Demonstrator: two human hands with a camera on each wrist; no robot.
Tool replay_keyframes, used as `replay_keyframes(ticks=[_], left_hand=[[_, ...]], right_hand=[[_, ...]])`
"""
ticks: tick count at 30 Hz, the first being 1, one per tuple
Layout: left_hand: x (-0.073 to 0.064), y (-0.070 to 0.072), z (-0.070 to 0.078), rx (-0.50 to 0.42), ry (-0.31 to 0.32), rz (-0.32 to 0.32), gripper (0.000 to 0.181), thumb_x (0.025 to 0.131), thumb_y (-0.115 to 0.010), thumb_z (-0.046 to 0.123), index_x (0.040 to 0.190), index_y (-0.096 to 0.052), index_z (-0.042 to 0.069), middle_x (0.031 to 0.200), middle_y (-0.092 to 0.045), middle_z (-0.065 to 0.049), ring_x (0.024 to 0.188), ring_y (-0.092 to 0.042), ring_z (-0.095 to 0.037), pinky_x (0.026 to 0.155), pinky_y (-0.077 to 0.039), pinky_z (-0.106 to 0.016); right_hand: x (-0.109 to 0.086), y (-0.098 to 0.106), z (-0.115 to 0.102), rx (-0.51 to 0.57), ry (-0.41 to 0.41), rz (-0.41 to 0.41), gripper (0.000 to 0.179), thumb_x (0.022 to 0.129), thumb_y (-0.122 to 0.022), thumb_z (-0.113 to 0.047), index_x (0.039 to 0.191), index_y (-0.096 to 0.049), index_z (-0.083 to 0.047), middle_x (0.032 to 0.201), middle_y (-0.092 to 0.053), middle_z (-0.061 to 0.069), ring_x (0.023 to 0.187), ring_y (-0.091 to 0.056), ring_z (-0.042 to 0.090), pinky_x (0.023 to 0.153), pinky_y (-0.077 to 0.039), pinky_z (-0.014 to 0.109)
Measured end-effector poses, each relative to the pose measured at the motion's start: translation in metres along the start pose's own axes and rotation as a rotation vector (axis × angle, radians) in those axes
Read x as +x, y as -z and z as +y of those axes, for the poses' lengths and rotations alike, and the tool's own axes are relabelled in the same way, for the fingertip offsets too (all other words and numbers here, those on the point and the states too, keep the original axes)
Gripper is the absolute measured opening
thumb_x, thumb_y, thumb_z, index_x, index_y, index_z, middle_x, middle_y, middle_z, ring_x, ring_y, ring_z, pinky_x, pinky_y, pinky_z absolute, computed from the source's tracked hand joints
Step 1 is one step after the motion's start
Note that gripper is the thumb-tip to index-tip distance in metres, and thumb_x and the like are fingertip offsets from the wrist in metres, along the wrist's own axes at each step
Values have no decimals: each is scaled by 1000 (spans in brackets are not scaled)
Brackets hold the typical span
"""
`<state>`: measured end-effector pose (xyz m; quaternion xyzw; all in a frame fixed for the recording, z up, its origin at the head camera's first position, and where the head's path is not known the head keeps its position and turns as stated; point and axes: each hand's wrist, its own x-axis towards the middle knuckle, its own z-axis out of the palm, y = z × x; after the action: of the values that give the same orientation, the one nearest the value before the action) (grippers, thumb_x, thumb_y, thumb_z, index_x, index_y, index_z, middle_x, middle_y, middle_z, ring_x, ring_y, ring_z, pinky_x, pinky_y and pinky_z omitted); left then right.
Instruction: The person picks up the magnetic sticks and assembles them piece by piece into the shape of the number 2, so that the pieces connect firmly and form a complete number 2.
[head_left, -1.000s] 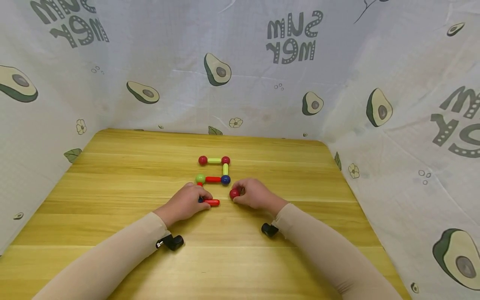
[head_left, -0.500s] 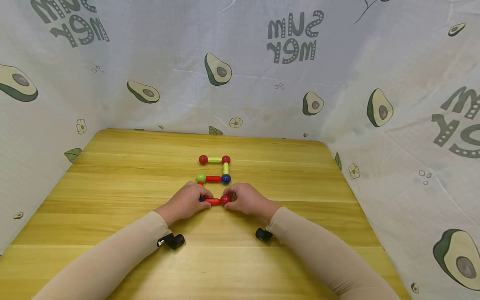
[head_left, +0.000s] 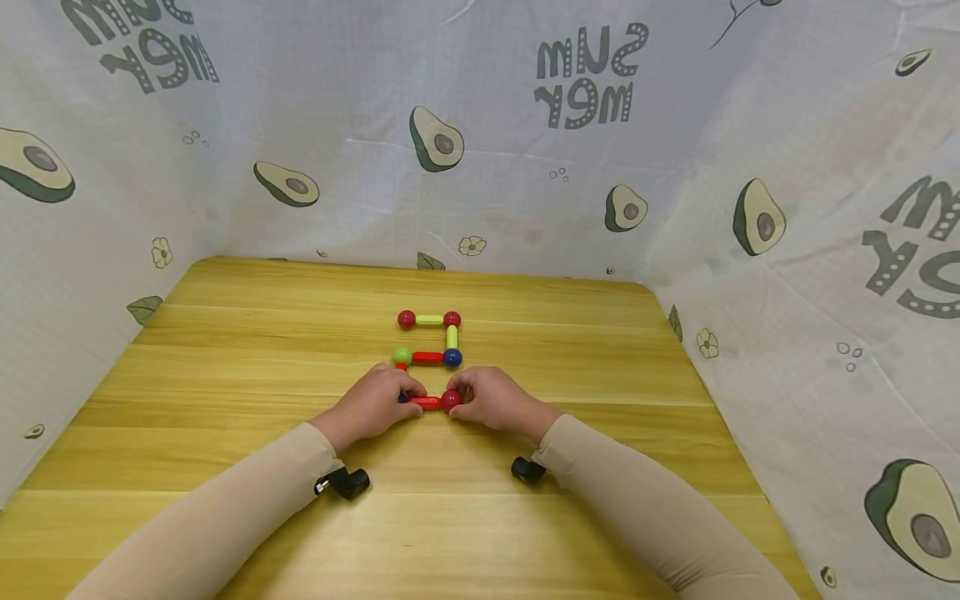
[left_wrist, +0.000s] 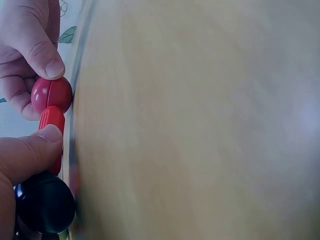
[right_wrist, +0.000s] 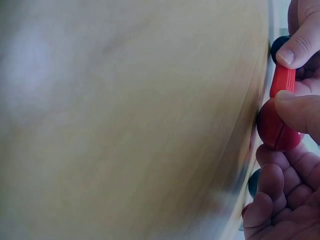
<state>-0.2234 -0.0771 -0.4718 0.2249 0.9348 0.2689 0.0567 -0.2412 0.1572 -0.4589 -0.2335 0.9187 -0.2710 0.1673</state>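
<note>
My left hand (head_left: 367, 406) pinches a red magnetic rod (head_left: 427, 402), its thumb lying along the rod in the left wrist view. A dark blue ball (left_wrist: 46, 204) sits at the rod's near-left end, mostly covered by that hand in the head view. Thumb and fingers of my right hand (head_left: 498, 400) grip a red ball (head_left: 451, 399) that meets the rod's other end. Behind the hands, a green ball (head_left: 402, 357), a second red rod (head_left: 427, 358) and a blue ball (head_left: 452, 357) form a row. Another red rod, largely hidden, runs from the green ball toward my left hand.
From the blue ball, a yellow-green rod (head_left: 452, 337) leads back to a red ball (head_left: 452, 319). A second yellow-green rod (head_left: 429, 319) joins it to another red ball (head_left: 407, 319). Avocado-printed cloth (head_left: 510, 192) surrounds the wooden table (head_left: 570, 333) at back and sides.
My right hand has moved left and slightly toward me, bringing the red ball against the red rod's free end. The left hand has kept its place; little differs over the last half second.
</note>
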Motion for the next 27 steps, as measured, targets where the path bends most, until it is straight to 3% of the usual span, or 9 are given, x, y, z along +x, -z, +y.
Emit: replay_keyframes(ticks=[27], left_hand=[[0, 1, 2, -4, 7, -8, 16, 91, -84, 27, 105, -82, 21, 99, -77, 11, 95, -53, -20, 87, -43, -35]], right_hand=[[-1, 1, 1, 11, -11, -14, 19, 92, -84, -17, 109, -76, -16, 90, -69, -5, 80, -59, 13, 74, -50, 27]])
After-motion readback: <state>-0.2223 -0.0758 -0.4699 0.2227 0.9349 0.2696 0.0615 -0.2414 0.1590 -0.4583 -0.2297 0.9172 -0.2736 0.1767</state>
